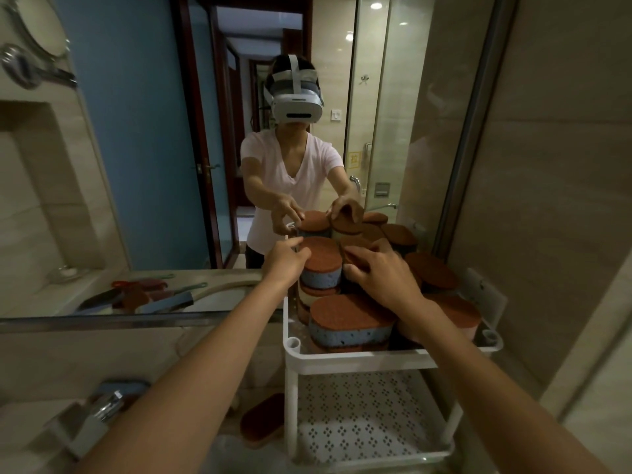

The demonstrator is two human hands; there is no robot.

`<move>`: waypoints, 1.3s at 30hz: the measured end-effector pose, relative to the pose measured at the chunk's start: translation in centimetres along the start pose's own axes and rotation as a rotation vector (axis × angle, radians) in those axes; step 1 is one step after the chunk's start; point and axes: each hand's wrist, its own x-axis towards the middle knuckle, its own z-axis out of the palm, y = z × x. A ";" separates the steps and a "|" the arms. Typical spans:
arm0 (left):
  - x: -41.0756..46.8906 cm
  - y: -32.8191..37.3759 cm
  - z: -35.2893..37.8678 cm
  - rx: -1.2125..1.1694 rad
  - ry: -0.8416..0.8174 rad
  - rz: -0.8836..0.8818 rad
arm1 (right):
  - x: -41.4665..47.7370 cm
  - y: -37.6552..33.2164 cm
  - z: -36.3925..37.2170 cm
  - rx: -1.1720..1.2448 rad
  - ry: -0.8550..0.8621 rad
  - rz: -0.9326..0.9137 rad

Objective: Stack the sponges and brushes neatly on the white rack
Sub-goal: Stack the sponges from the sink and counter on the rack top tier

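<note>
I see white rack [359,357] top tier crowded with sponges [349,323]. Left hand [285,260] steadies tall stack [321,268], fingers spread; right hand [383,271] presses neighbouring pile, flat. Stray sponge [263,420] and brushes [164,297] remain off rack, I judge.

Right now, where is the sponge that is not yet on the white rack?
In the head view, the loose sponge lies low on the counter, just left of the white rack, beside its lower shelf.
</note>
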 end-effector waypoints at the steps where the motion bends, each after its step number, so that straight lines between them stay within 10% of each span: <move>1: 0.1 0.0 0.0 0.022 -0.011 0.012 | 0.1 0.0 -0.2 -0.024 -0.021 -0.004; 20: 0.8 1.0 0.4 0.386 -0.157 0.104 | -0.9 -1.3 -1.0 -0.010 -0.026 -0.009; 32: -5.1 -4.0 -9.3 -0.076 0.299 0.029 | -5.7 -13.9 2.4 0.362 0.428 -0.302; 39: -15.3 -22.7 -21.2 -0.330 0.413 -0.378 | -13.0 -27.5 14.6 0.671 -0.024 -0.247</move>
